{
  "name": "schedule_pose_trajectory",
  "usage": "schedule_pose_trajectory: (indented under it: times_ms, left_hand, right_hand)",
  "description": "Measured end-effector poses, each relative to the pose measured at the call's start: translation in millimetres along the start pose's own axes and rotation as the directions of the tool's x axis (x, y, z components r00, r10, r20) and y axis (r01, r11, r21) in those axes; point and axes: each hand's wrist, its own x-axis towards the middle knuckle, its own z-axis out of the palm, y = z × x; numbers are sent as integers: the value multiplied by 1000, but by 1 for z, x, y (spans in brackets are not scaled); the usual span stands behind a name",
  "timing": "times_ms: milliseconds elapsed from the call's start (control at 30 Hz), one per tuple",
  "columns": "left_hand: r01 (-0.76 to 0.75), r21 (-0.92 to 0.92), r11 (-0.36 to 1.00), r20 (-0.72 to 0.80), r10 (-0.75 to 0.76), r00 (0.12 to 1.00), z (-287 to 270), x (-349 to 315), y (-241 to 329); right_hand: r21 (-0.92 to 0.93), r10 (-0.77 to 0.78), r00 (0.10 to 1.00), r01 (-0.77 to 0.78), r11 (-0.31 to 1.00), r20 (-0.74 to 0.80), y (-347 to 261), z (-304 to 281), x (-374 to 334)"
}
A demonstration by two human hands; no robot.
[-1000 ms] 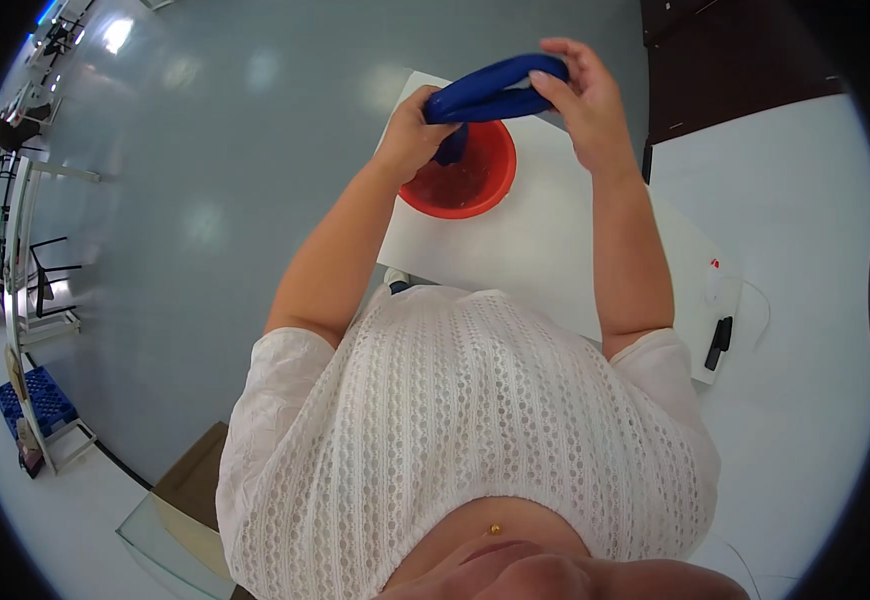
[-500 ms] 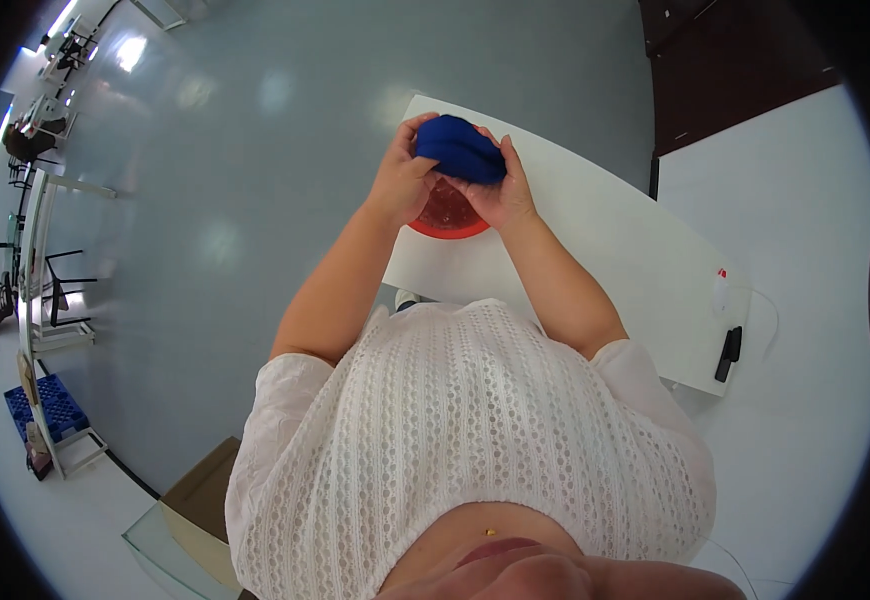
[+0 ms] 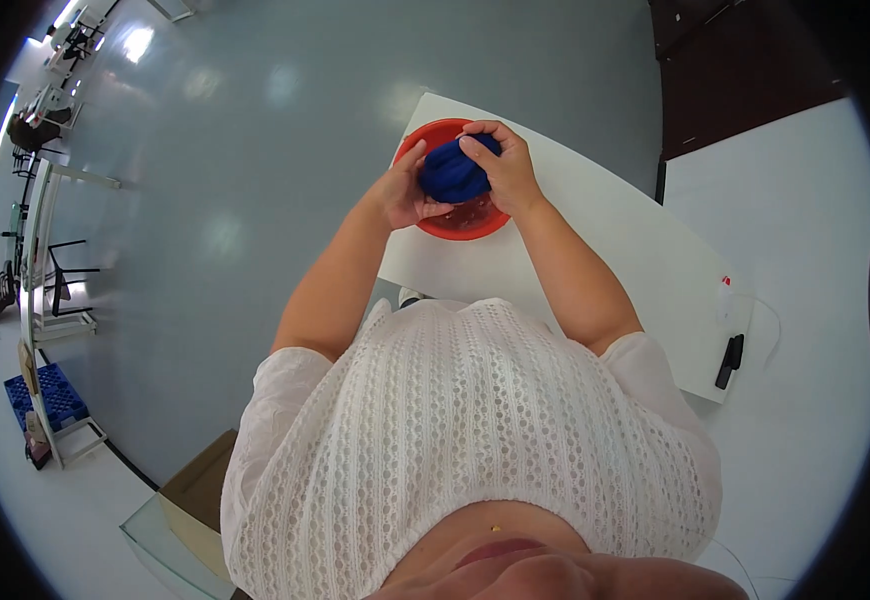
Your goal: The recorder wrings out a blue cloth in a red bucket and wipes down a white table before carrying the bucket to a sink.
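L hand + R hand now clamp blue cloth, bunched into a wad (was stretched out earlier); red bowl directly below grip, on white tabletop.

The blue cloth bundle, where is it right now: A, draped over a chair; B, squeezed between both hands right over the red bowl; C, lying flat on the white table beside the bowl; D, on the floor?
B: the blue cloth bundle is clasped between the left hand and right hand directly above the red bowl.
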Motion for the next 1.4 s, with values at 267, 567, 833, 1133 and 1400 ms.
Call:
schedule_pose_trajectory:
  times_ms: [267, 567, 833, 1133, 1400]
  left_hand:
    - [-318, 204, 926, -159, 352, 923, 23, 7, -14]
    - [-523, 849, 71, 383, 600, 702, 34, -9, -10]
    - [-442, 797, -411, 594, 402, 697, 48, -22, 3]
    - [-351, 334, 875, 164, 313, 936, 47, -20, 37]
    - [31, 100, 994, 450, -73, 890, 24, 4, 27]
  right_hand:
    - [316, 250, 893, -131, 940, -374, 24, -23, 12]
    - [267, 446, 867, -386, 883, -221, 15, -16, 29]
    - [-85, 507, 862, -504, 860, 17, -8, -9, 42]
    - [-100, 83, 990, -94, 991, -112, -22, -17, 55]
    - [-60, -276, 961, 275, 960, -4, -37, 11, 32]
